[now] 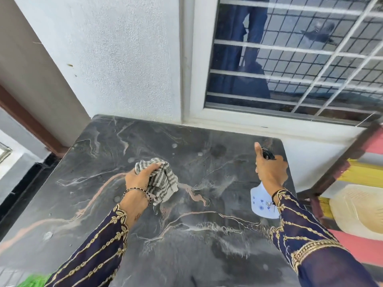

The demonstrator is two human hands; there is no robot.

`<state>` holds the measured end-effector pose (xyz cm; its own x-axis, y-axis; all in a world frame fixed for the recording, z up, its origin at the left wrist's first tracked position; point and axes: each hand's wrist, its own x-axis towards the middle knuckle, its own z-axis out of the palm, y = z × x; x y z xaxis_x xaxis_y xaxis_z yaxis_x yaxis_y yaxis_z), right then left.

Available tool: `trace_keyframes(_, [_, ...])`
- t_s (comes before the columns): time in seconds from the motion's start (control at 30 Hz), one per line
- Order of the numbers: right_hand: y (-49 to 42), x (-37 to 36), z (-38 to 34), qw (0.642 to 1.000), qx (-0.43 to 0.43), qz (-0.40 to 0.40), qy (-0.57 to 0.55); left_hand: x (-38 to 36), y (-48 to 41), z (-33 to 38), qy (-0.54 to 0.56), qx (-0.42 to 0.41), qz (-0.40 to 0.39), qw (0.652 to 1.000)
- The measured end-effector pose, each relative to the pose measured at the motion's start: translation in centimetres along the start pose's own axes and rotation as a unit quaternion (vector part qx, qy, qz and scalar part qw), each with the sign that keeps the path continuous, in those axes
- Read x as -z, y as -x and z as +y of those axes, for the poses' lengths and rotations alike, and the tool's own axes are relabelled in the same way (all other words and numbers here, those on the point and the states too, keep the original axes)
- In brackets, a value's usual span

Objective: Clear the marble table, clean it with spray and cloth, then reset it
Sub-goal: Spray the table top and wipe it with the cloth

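The dark marble table (116, 141) with pale and pink veins fills the lower middle of the view, with faint wet spots and smears on it. My left hand (139, 176) grips a bunched grey-and-white striped cloth (163, 181) that rests on the tabletop near its centre. My right hand (269, 168) holds a spray bottle over the table's right edge. The bottle's white body with blue marks (262, 201) shows below the wrist, and its black nozzle (267, 154) pokes out beside the thumb.
A white wall (116, 59) and a barred window (300, 59) stand right behind the table. To the right are a dark wooden frame (339, 162) and a cream plastic chair (360, 210) with yellow and pink items. Something green (34, 281) shows at bottom left.
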<state>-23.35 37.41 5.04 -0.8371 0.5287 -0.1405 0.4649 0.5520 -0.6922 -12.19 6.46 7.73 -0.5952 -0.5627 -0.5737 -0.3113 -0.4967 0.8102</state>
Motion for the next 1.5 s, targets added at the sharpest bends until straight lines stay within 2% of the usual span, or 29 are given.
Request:
trace_keyframes(0.13, [0.8, 2.5, 1.9, 0.998, -0.019, 0.02, -0.058, -0.3, 1.2, 0.0, -0.001, -0.004, -0.029, 1.0])
trace_keyframes(0.43, [5.3, 6.0, 6.0, 0.998, -0.037, 0.053, 0.025, 1.9, 3.6, -0.3, -0.014, -0.021, -0.051, 0.998])
trace_keyframes(0.6, [8.3, 7.2, 9.4, 0.997, -0.06, 0.037, -0.033, 5.2, 5.3, -1.1, -0.02, -0.035, -0.034, 0.999])
trace_keyframes(0.83, [14.6, 8.6, 13.6, 0.995, -0.078, 0.048, 0.049, 10.7, 7.3, -2.7, -0.029, -0.023, -0.027, 0.999])
trace_keyframes(0.97, [17.2, 10.1, 16.7, 0.995, -0.091, 0.026, -0.003, 13.2, 8.2, -3.4, -0.033, -0.028, -0.022, 0.999])
trace_keyframes(1.17, [21.8, 11.2, 18.2, 0.998, -0.06, 0.006, 0.024, 15.8, 9.3, -3.6, -0.027, -0.039, -0.03, 0.998])
trace_keyframes(1.23, [23.6, 11.0, 18.0, 0.998, -0.039, -0.023, 0.044, 16.8, 9.6, -3.6, -0.016, -0.04, -0.031, 0.999])
trace_keyframes(1.4, [26.9, 9.1, 16.3, 0.991, -0.012, -0.132, 0.008, 18.7, 10.0, -3.9, 0.009, -0.043, -0.023, 0.999])
trace_keyframes(1.5, [28.7, 7.3, 14.9, 0.987, 0.017, -0.154, 0.029, 19.7, 10.4, -4.0, 0.024, -0.05, -0.013, 0.998])
